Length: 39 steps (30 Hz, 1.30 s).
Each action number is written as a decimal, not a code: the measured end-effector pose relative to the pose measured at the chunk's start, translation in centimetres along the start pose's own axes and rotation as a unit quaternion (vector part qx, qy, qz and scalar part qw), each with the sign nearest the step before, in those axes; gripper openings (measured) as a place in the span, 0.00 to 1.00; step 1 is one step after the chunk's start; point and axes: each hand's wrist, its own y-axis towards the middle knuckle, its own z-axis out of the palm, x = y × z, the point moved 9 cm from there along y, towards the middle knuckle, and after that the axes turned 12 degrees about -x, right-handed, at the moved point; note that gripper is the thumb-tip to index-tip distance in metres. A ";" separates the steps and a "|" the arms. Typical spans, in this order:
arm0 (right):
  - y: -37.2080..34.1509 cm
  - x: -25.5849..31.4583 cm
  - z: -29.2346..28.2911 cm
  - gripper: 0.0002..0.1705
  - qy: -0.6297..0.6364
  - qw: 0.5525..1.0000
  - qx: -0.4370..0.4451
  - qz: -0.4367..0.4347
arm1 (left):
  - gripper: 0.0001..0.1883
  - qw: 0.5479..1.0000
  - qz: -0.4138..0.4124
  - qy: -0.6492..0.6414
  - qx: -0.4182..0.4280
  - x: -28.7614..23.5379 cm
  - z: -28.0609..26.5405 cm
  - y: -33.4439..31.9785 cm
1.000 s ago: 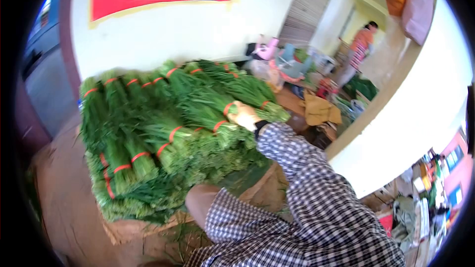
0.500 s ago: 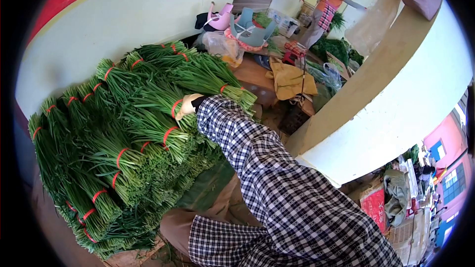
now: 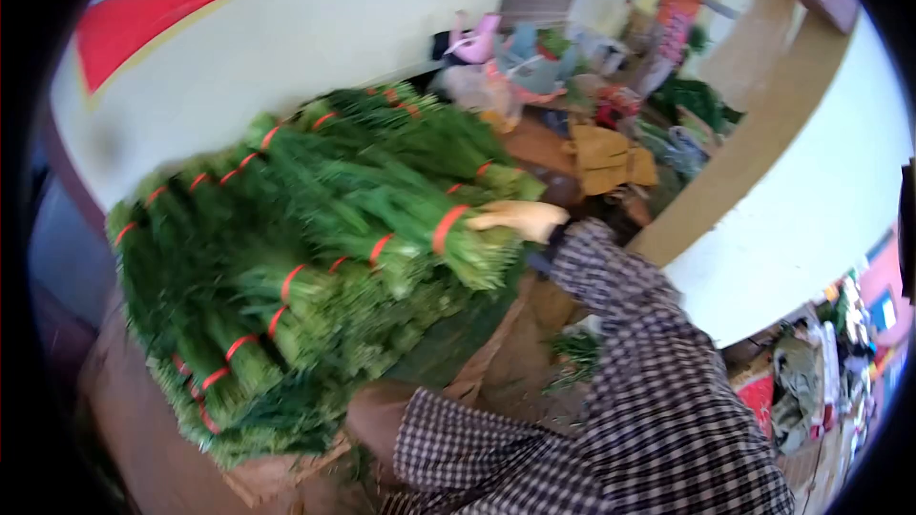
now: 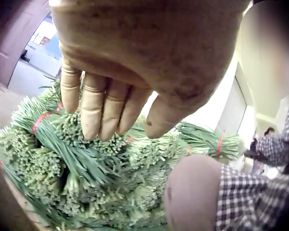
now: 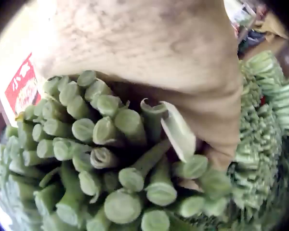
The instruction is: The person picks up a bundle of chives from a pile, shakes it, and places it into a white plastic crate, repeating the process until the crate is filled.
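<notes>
My gloved right hand (image 3: pixel 523 219) grips a bunch of long green leafy stalks (image 3: pixel 482 257) near its cut ends, just beside the red band. In the right wrist view the round cut ends (image 5: pixel 123 207) face the camera, with the glove curled over them. The bunch overlaps the front right of a large pile of similar bunches (image 3: pixel 248 277), its leaves pointing back over the pile. My left hand (image 4: pixel 139 62), also gloved, shows in the left wrist view only. Its fingers hang slightly bent, nothing in them, with the pile's cut ends behind.
My knee (image 3: pixel 382 420) is close to the pile's front edge. A white wall (image 3: pixel 258 48) stands behind the pile, and a thick white pillar (image 3: pixel 792 210) rises at right. Beyond are child seats (image 3: pixel 474 43), a tan cloth (image 3: pixel 611 160) and a person (image 3: pixel 677 24). Loose greens (image 3: pixel 575 355) lie on the floor.
My right hand has taken hold of the banded bunch and drawn it nearer to me, toward the pile's front right edge. The head view has swung left, then back right.
</notes>
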 end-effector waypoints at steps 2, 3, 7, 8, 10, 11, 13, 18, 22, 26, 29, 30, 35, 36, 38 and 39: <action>-4.0 3.0 0.1 0.22 0.073 0.996 -0.040 0.034 | 0.19 0.993 -0.037 -0.112 0.015 -1.1 0.2 1.8; -6.1 3.1 1.1 0.22 -0.018 0.991 -0.084 -0.107 | 0.28 0.978 -0.045 -0.203 0.003 1.7 3.6 2.1; -9.0 10.4 3.9 0.27 0.283 0.950 -0.042 0.124 | 0.21 0.867 -0.159 -0.472 -0.015 -3.3 3.9 4.7; -9.4 14.7 4.2 0.34 0.412 0.890 -0.027 0.192 | 0.23 0.833 -0.160 -0.529 0.036 -5.0 4.4 5.3; -9.4 18.8 6.4 0.40 0.451 0.876 0.011 0.170 | 0.34 0.754 -0.137 -0.632 0.117 -9.4 4.1 5.8; -9.3 21.0 7.9 0.40 0.506 0.849 0.034 0.149 | 0.41 0.713 -0.113 -0.675 0.150 -10.3 5.3 5.7; -9.3 21.4 14.6 0.38 0.644 0.725 0.178 0.166 | 0.49 0.633 -0.068 -0.749 0.185 -11.9 6.8 4.9; -8.4 32.2 20.7 0.25 0.528 0.805 0.270 -0.029 | 0.59 0.391 -0.231 -0.891 0.023 -6.3 14.3 4.0; -7.9 34.4 23.3 0.26 0.309 0.894 0.289 -0.147 | 0.47 0.233 -0.288 -0.922 -0.109 -4.4 9.0 2.8; -5.5 32.9 21.2 0.28 0.302 0.938 0.164 0.050 | 0.38 0.225 -0.284 -0.917 -0.169 -0.5 8.2 1.7; -5.2 35.8 17.1 0.18 0.238 0.971 0.019 -0.016 | 0.33 0.226 -0.276 -0.909 -0.213 1.4 7.7 1.2; -5.8 38.6 16.4 0.16 0.201 0.973 -0.013 -0.115 | 0.33 0.209 -0.279 -0.912 -0.218 2.0 8.4 1.2; -9.8 46.5 19.2 0.10 0.055 0.916 -0.052 -0.395 | 0.32 0.189 -0.295 -0.899 -0.262 3.3 8.0 0.3; -9.8 47.1 20.0 0.10 0.068 0.909 -0.066 -0.406 | 0.32 0.185 -0.292 -0.899 -0.268 3.6 8.0 0.1; -9.6 47.2 22.3 0.07 0.009 0.907 -0.064 -0.415 | 0.32 0.171 -0.295 -0.898 -0.277 4.4 8.2 -0.2; -9.4 47.1 23.3 0.06 -0.026 0.909 -0.056 -0.411 | 0.32 0.169 -0.292 -0.898 -0.282 4.6 8.3 -0.2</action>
